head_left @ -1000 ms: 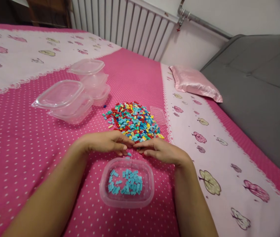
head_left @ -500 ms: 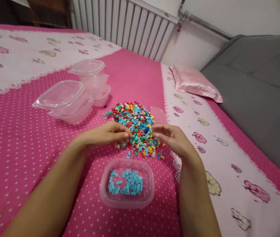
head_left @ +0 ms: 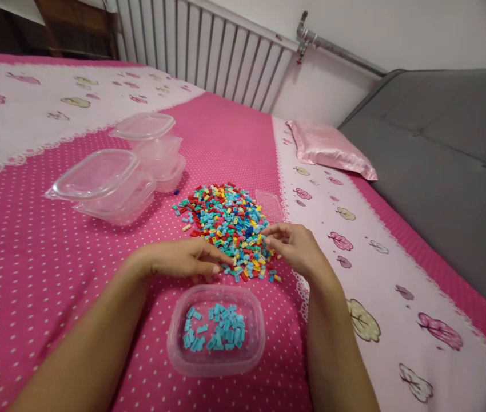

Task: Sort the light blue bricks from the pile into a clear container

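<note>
A heap of small toy building bricks (head_left: 226,220) in red, yellow, green and several blues lies on the pink bedspread. At its near left edge is my left hand (head_left: 189,258), palm down, fingers stretched out and apart, index fingertip touching the bricks. My right hand (head_left: 294,245) is at the heap's right edge, fingers bent, with a gap between thumb and index finger; no brick plainly shows in it. Nearest me stands a clear plastic container (head_left: 174,335) holding only light blue bricks (head_left: 226,327), spread over its bottom.
Stacked clear containers (head_left: 114,194) stand at the left, with more containers (head_left: 157,151) behind them. A clear lid (head_left: 269,205) lies beyond the heap's right side. Farther off are a pink pillow (head_left: 329,149), a grey headboard (head_left: 440,126) and a white radiator (head_left: 208,51).
My left hand has moved toward me, down to the heap's near edge, uncovering bricks at the left. The right hand stays by the right edge. The whole view has shifted slightly.
</note>
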Demonstrator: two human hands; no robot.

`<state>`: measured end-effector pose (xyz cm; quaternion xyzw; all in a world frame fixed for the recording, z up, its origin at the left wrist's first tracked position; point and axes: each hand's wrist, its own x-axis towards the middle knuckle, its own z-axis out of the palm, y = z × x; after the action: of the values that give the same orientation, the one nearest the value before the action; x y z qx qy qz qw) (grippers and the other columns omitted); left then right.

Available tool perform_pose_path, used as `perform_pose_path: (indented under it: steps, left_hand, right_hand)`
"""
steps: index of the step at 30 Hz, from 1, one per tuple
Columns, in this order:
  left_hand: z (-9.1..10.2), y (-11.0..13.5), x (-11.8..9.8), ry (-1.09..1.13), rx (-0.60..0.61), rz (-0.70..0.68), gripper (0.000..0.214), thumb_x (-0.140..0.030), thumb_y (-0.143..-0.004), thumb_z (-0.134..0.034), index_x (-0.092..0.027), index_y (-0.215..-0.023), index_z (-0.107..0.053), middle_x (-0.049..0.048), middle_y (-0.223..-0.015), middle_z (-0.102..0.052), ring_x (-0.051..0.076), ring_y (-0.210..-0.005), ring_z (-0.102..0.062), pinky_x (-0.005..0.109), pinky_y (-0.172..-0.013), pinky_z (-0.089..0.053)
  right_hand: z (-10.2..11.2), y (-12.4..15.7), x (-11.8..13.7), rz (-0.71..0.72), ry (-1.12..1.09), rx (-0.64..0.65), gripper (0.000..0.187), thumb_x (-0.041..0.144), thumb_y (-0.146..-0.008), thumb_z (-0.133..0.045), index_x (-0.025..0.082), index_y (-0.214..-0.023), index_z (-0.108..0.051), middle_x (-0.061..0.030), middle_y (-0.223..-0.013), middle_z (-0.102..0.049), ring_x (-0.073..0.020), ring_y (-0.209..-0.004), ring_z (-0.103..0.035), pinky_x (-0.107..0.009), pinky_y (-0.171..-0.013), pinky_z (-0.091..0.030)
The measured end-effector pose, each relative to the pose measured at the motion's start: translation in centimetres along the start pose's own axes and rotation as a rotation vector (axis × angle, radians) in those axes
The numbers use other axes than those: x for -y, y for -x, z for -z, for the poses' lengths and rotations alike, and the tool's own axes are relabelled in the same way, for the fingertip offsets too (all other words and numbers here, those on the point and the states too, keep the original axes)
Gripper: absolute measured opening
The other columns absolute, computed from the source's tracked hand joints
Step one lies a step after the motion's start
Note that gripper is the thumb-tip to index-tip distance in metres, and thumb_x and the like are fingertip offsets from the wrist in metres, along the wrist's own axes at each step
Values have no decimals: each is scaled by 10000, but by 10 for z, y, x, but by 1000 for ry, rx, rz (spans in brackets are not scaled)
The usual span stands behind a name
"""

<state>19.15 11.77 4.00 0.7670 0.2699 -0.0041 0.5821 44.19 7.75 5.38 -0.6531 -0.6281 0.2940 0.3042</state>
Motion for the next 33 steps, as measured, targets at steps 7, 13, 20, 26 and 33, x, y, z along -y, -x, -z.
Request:
perform_pose_path:
  steps: [7, 13, 20, 26, 33]
  left_hand:
    - [5, -2, 0, -69, -205, -118, 398, -374, -851, -551, -173, -1185, -630, 85, -1149, -683, 180, -953, -631, 269, -796, -490]
    - [9, 0, -5, 71, -334, -51, 403, -478, -822, -549, -140, -1014, -652, 50, -800, -692, 150, -663, -623, 243, -578, -485]
    - [12, -3, -5, 146, -689, -101, 339, -480, -739, -619, -142, -760, -622, 0, -589, -602, 102, -525, -535, 212, -513, -419]
    - [13, -2, -9, 236, -995, -71, 286, -428, -678, -671, -148, -711, -627, -25, -524, -560, 83, -466, -482, 187, -460, -367]
    - [14, -4, -8, 294, -1048, -59, 267, -399, -638, -691, -144, -692, -633, -23, -533, -571, 80, -456, -488, 188, -459, -378]
  right_hand:
    - [1, -2, 2, -48, 148, -131, 208, 191, -753, -567, 194, -904, -711, -40, -752, -714, -189, -707, -666, -319, -694, -498]
    - [-1, -5, -3, -97, 304, -183, 305, 140, -763, -544, 220, -1013, -698, -68, -988, -720, -227, -839, -666, -379, -796, -494]
    - [-12, -18, -20, -14, 337, -198, 392, 112, -803, -485, 214, -1150, -638, -88, -1134, -672, -230, -1002, -631, -387, -926, -463]
    - [-20, -26, -30, 63, 325, -184, 470, 82, -819, -416, 150, -1261, -564, -118, -1241, -624, -242, -1138, -577, -409, -1015, -420]
    - [-24, -32, -40, 65, 190, -155, 520, 47, -754, -449, 211, -1224, -598, -53, -1109, -694, -180, -984, -650, -356, -940, -486]
